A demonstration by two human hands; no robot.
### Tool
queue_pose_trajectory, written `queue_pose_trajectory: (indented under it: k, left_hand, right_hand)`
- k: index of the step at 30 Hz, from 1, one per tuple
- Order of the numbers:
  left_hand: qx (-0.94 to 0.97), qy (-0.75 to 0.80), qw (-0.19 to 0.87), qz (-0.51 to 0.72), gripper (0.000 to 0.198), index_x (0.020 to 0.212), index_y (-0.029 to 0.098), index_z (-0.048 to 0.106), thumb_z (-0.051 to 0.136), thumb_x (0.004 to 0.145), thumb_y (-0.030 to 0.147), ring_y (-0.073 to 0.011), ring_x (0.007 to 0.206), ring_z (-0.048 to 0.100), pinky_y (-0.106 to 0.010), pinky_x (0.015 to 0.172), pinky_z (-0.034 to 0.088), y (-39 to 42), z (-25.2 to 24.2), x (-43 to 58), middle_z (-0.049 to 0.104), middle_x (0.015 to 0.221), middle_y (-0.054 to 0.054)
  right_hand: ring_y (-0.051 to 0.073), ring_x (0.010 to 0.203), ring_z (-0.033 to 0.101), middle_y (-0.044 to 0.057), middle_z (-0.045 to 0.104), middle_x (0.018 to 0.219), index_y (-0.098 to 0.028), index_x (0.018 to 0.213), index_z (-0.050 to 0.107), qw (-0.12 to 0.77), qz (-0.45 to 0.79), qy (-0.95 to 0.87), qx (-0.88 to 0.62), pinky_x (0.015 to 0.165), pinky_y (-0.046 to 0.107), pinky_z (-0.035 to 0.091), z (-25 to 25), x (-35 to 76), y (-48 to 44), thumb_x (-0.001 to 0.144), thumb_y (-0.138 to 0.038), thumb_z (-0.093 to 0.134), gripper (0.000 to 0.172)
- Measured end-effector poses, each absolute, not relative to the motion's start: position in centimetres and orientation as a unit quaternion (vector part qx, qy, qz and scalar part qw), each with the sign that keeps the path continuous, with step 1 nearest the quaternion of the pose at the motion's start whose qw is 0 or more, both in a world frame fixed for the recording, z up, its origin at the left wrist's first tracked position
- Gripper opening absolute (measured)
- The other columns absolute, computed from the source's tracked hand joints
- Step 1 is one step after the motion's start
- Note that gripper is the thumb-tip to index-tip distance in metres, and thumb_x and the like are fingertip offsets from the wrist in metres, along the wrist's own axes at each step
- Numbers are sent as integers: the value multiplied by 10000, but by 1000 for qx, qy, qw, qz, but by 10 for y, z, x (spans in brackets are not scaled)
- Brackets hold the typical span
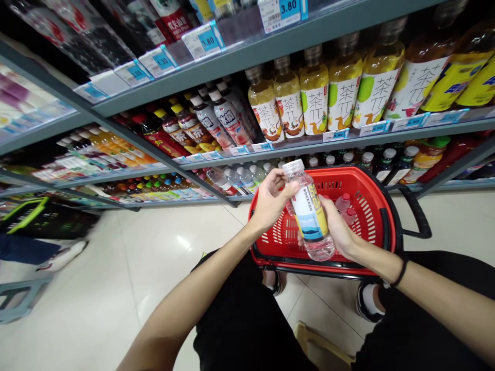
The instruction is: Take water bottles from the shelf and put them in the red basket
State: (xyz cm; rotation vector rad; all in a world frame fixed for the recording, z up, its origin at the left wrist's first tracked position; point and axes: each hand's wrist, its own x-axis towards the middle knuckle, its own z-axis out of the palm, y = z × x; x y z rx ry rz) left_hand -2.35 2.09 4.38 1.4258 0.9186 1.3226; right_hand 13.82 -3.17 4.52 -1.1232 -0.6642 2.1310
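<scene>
Between my hands, above a red shopping basket (381, 206), is a clear drink bottle (311, 216) with a white cap and a white, yellow and blue label. It tilts slightly, cap toward the shelf. My left hand (270, 198) grips it near the neck, thumb across the upper label. My right hand (338, 226) wraps round its lower right side, the fingers partly hidden behind it. Inside the basket lie a few clear bottles with pink caps (343, 201), half covered by my right hand.
Shelves full of drinks stand ahead, with tea bottles (315, 98) on the middle level and price tags (203, 41) along the edges. The basket's black handle (417, 214) sticks out to the right. At left are another person's shoe (64, 256), a black basket (50, 219) and a grey-blue stool (25, 296).
</scene>
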Motion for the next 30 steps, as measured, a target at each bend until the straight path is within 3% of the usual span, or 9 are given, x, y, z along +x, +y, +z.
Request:
queue_pose_trajectory:
  k: [6, 11, 14, 18, 22, 26, 30]
  left_hand:
    - [572, 364, 527, 513, 500, 1109, 184, 732, 839, 793, 557, -243, 1131, 709, -398, 1078, 518, 23, 45, -25, 755, 1201, -107]
    - [547, 371, 557, 503, 507, 1094, 185, 783, 879, 745, 540, -275, 1090, 735, -429, 1021, 573, 23, 42, -25, 786, 1131, -108]
    - [545, 395, 550, 495, 537, 1046, 167, 793, 930, 670, 525, -270, 1004, 754, -426, 967, 605, 22, 39, -24, 798, 1062, -107]
    - [518, 438, 557, 478, 558, 1006, 143, 782, 967, 610, 489, -240, 884, 755, -374, 829, 635, 19, 34, -19, 796, 976, -93]
    - [532, 456, 543, 463, 526, 954, 131, 755, 979, 578, 421, -220, 870, 734, -350, 814, 620, 17, 26, -6, 775, 931, -68]
    - [621, 464, 482, 409, 393, 889, 138, 700, 916, 669, 383, -203, 883, 703, -325, 845, 568, 14, 4, 20, 753, 922, -56]
    - [727, 487, 401, 271, 374, 939, 163, 682, 886, 685, 346, -215, 886, 687, -318, 805, 530, 16, -42, 48, 749, 933, -49]
  right_hand:
    - [186, 569, 651, 61, 716, 684, -159, 1052, 707, 367, 760, -294, -448, 534, 268, 530, 36, 142, -31, 1079, -548, 269, 586]
    - [187, 607, 629, 51, 707, 707, -191, 878, 663, 407, 709, -360, -450, 534, 271, 481, 7, 153, -29, 985, -714, 436, 580]
    - [173, 583, 580, 20, 656, 640, -214, 793, 575, 405, 647, -430, -482, 546, 275, 441, -4, 164, -22, 1015, -681, 388, 550]
    - [193, 665, 614, 33, 656, 691, -219, 818, 512, 276, 496, -608, -555, 643, 302, 450, -1, 189, -9, 1088, -482, 276, 444]
    - [266, 867, 697, 115, 719, 850, -194, 913, 595, 145, 374, -752, -523, 844, 378, 512, 9, 220, 5, 990, -339, 568, 166]
    - [331, 1020, 725, 173, 748, 924, -170, 905, 695, 62, 341, -743, -572, 941, 443, 530, 11, 246, 17, 936, -331, 646, 172]
    - [420, 1129, 702, 249, 758, 1007, -106, 977, 767, -26, 302, -714, -631, 962, 527, 534, 12, 261, 29, 848, -291, 752, 226]
